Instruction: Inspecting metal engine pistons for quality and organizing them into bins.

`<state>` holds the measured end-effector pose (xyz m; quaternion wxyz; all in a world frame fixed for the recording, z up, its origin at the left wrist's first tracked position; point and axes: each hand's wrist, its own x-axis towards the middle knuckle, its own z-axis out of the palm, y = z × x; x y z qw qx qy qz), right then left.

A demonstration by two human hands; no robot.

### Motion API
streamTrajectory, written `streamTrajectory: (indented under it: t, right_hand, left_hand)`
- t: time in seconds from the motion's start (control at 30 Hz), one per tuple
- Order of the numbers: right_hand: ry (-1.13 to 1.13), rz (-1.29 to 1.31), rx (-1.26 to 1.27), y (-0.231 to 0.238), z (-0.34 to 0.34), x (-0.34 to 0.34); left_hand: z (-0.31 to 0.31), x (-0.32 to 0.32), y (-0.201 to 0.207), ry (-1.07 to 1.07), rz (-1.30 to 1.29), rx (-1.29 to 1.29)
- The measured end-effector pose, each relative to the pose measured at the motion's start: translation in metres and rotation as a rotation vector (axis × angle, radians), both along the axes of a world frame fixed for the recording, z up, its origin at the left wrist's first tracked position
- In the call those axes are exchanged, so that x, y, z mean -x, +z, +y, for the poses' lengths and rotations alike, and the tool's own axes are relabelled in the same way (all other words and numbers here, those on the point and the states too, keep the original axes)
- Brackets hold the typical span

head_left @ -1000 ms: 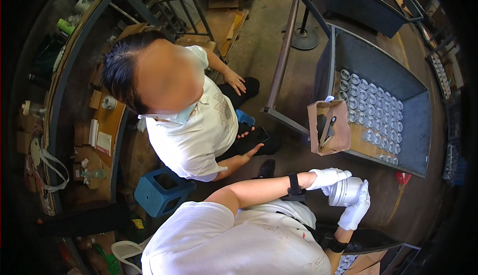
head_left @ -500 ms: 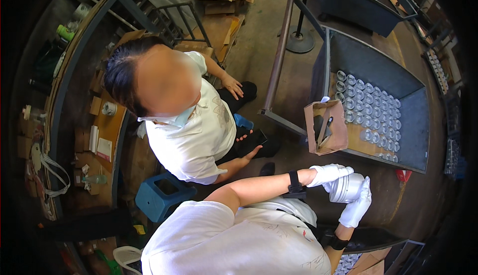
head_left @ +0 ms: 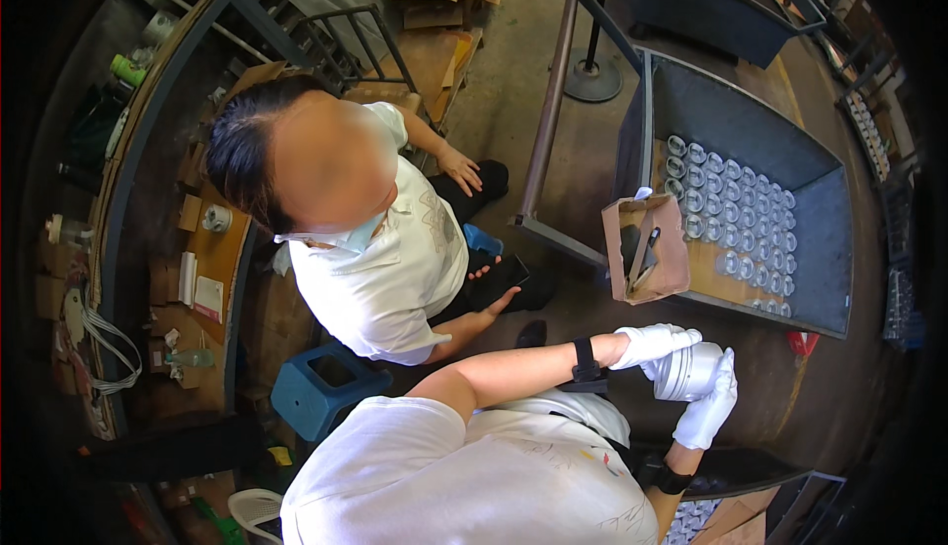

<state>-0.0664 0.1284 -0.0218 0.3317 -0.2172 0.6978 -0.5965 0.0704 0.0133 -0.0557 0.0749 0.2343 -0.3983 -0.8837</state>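
Note:
A silver metal piston with ring grooves near one end is held between my two white-gloved hands. On its far left side, my left hand is closed, the fingers lying along the rim. From the near right, my right hand wraps round the other side, fingertips up by its smooth end. Beyond my hands stands a grey metal cart holding rows of similar pistons on a brown board. An open cardboard box with a dark pen-like tool inside is at the cart's near left corner.
A seated person in white holds a phone at the left, near a blue stool. A brown metal handle bar sticks out from the cart. At the bottom right, another container holds cardboard and more metal parts.

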Motion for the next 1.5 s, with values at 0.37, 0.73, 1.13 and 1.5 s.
streamTrajectory:
  t: [0.37, 0.73, 1.13, 1.5]
  right_hand:
    - [0.054, 0.047, 0.122, 0.002, -0.003, -0.006]
    - [-0.143, -0.254, 0.182, -0.003, -0.004, -0.009]
    - [-0.144, -0.366, 0.129, -0.001, -0.008, 0.002]
    - [0.255, 0.757, -0.082, 0.000, 0.033, -0.001]
  left_hand:
    - [0.002, -0.001, -0.024, 0.123, 0.252, -0.028]
    - [0.001, 0.008, -0.011, 0.063, -0.005, -0.254]
    - [0.002, 0.008, -0.007, 0.043, 0.024, -0.135]
    - [-0.008, 0.000, -0.002, -0.158, 0.150, -0.473]
